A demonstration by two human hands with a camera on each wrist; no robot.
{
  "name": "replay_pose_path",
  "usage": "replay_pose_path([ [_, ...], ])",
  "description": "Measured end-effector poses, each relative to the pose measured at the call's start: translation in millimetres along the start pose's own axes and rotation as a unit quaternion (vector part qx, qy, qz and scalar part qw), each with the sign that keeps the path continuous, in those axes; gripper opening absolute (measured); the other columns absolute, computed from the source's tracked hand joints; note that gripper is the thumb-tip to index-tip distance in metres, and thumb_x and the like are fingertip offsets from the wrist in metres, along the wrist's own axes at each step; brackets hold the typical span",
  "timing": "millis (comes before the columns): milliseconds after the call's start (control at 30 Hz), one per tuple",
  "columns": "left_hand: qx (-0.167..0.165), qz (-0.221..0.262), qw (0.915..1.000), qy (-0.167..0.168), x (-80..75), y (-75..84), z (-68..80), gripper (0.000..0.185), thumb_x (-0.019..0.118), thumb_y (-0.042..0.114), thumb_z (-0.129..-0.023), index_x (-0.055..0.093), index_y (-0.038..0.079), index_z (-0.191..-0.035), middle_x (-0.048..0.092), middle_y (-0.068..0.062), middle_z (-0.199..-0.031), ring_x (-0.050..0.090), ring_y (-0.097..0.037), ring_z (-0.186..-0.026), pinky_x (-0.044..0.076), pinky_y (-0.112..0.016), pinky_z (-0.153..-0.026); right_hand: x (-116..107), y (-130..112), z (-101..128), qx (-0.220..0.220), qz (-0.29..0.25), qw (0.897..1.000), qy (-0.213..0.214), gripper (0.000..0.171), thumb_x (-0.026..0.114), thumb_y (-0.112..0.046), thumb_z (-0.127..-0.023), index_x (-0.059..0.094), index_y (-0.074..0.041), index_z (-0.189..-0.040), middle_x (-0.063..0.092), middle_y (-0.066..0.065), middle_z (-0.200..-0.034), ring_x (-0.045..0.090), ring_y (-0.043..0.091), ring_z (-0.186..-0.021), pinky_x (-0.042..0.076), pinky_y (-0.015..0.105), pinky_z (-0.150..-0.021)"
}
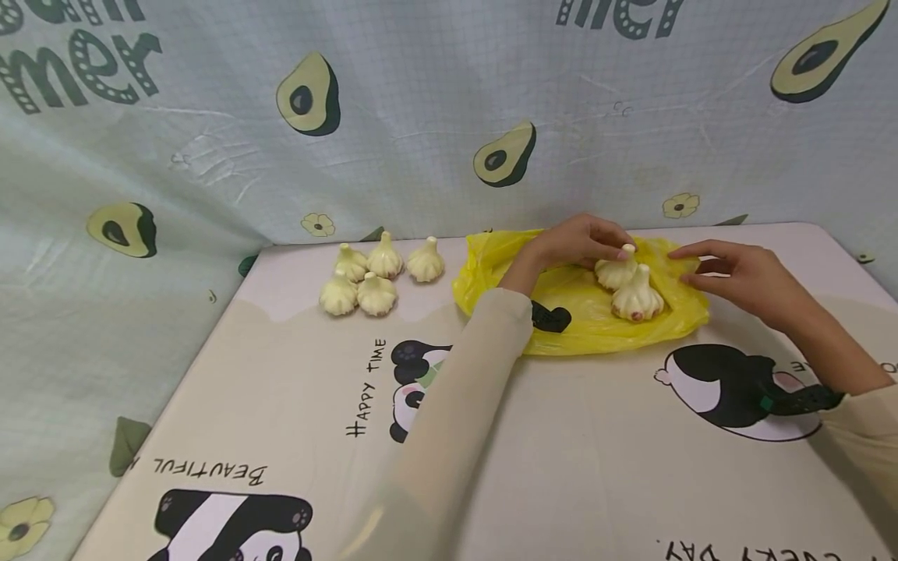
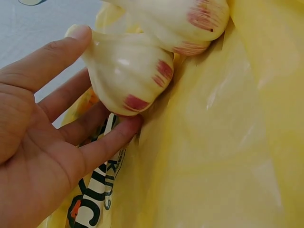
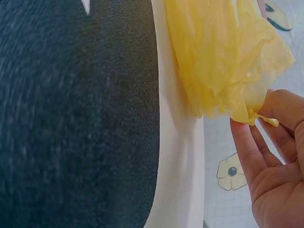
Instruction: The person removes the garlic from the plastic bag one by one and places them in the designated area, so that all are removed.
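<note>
A yellow plastic bag point(image 1: 603, 335) lies spread on the table, with two white garlic bulbs on it. My left hand point(image 1: 585, 238) reaches across the bag and holds the rear garlic bulb point(image 1: 614, 274). The left wrist view shows the thumb at that bulb's stem point(image 2: 130, 71) and fingertips under its base. Against it sits the other garlic bulb point(image 1: 637, 298), marked with purplish-red patches point(image 2: 204, 16). At the bag's right side, my right hand point(image 1: 754, 284) pinches the edge of the yellow film point(image 3: 247, 107) between thumb and fingers, seen in the right wrist view.
Several more garlic bulbs point(image 1: 376, 294) stand grouped left of the bag, near the table's back edge. Panda drawings and lettering cover the tablecloth point(image 1: 281, 389). Behind the table hangs a pale curtain point(image 1: 414, 101) printed with avocados.
</note>
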State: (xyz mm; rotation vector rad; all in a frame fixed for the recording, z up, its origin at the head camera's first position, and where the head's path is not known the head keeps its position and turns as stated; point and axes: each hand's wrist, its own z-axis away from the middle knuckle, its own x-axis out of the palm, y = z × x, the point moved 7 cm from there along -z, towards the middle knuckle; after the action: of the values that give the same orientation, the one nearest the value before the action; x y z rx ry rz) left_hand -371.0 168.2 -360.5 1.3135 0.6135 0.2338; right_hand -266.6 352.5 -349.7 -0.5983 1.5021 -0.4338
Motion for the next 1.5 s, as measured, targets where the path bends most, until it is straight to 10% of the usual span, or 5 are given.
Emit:
replay_pose_path([
  [433, 0.007, 0.017, 0.9996, 0.022, 1.2, -0.9, 2.9, 0.028, 0.067, 0.015, -0.099, 0.068, 0.004, -0.125, 0.068, -0.005, -0.115, 0.061, -0.015, -0.090, 0.056, -0.026, -0.079, 0.7, 1.3, -1.0, -0.002, -0.005, 1.000, -0.001, 0.047, 0.068, -0.035, -0.099, 0.060, -0.011, -0.139, 0.052, 0.020, -0.146, 0.055, 0.048, -0.123, 0.040, 0.004, -0.071],
  [800, 0.046, -0.066, 0.9955, 0.049, -9.8, 13.6, 22.0, 0.029, 0.065, 0.018, -0.101, 0.067, 0.005, -0.127, 0.067, -0.005, -0.118, 0.056, -0.015, -0.095, 0.050, -0.023, -0.079, 4.8, 2.3, -2.3, -0.004, 0.004, 1.000, -0.001, 0.047, 0.067, -0.036, -0.099, 0.060, -0.011, -0.140, 0.050, 0.022, -0.147, 0.055, 0.050, -0.123, 0.050, 0.062, -0.094],
  [1100, 0.053, -0.149, 0.9866, 0.041, -25.2, 30.0, 62.0, 0.034, 0.064, 0.026, -0.102, 0.066, 0.008, -0.131, 0.068, 0.000, -0.120, 0.056, -0.017, -0.096, 0.052, -0.038, -0.085, 6.9, 4.3, -0.2, 0.004, -0.013, 1.000, -0.009, 0.048, 0.067, -0.035, -0.100, 0.059, -0.011, -0.140, 0.048, 0.021, -0.149, 0.053, 0.048, -0.124, 0.037, 0.001, -0.072],
  [1333, 0.058, -0.105, 0.9910, 0.059, -38.8, 26.8, 96.2, 0.028, 0.065, 0.022, -0.101, 0.066, 0.008, -0.126, 0.068, -0.002, -0.118, 0.060, -0.020, -0.096, 0.056, -0.045, -0.083, 6.9, -4.1, -1.1, -0.005, 0.005, 1.000, -0.010, 0.045, 0.066, -0.033, -0.100, 0.060, -0.011, -0.139, 0.049, 0.022, -0.148, 0.054, 0.050, -0.123, 0.056, 0.054, -0.091],
  [1500, 0.055, -0.080, 0.9903, 0.100, -47.3, 22.6, 119.7, 0.030, 0.066, 0.018, -0.101, 0.067, 0.005, -0.127, 0.070, -0.005, -0.118, 0.065, -0.020, -0.097, 0.060, -0.039, -0.079, 7.6, -7.9, -3.7, -0.010, 0.007, 1.000, -0.013, 0.046, 0.067, -0.033, -0.100, 0.060, -0.010, -0.140, 0.050, 0.023, -0.147, 0.055, 0.050, -0.122, 0.059, 0.042, -0.088],
])
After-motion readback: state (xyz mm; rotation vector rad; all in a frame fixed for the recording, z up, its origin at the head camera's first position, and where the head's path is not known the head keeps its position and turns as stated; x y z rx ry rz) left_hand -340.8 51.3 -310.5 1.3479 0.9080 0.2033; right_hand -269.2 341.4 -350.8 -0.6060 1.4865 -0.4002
